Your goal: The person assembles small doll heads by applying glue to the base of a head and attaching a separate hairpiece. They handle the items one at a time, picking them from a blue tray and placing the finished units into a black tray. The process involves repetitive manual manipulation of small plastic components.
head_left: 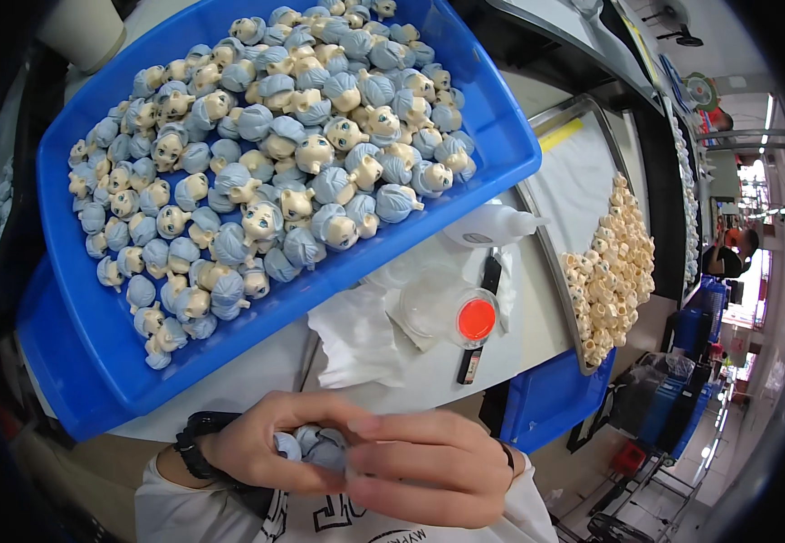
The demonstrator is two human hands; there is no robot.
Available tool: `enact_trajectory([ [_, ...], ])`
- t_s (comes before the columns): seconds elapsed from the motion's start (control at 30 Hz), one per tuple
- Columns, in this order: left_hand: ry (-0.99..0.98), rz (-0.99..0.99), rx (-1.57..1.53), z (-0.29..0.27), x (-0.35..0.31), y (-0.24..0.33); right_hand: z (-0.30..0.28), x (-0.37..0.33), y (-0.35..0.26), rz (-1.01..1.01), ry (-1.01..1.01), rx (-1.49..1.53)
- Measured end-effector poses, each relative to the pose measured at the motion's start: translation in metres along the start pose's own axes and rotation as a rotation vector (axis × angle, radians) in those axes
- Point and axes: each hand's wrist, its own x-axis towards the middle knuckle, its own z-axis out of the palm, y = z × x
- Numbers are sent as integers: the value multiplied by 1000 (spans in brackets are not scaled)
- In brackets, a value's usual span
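Note:
Near the lower edge, in front of my body, my left hand [270, 445] is curled round a small doll head [325, 446] with blue-grey moulded hair. Its face is turned out of sight. From the other side my right hand [433, 466] meets it, fingers bent together across the left fingertips. Something small and pale shows between the two hands, mostly hidden by the right fingers. Beyond them, a large blue bin [311, 271] holds a great many doll heads with the same blue-grey hair and painted eyes.
Right of the bin are a white squeeze bottle [494, 224], a small jar with red contents [476, 319], a black-handled tool [492, 271] and crumpled white tissue [356, 335]. A metal tray [583, 136] holds piled cream-coloured face parts [612, 271]. Another blue bin [560, 398] sits below it.

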Motion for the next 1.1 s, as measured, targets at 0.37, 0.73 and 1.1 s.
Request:
enact_trajectory([
  [0.37,31,15,-76,1,2,4,-28,-19,1,13,249,-299],
  [0.73,59,21,-162,-5,-8,0,-57,10,10,323,-99,-762],
  [1.1,164,106,-111,-1,-5,0,-54,3,9,405,-56,-765],
])
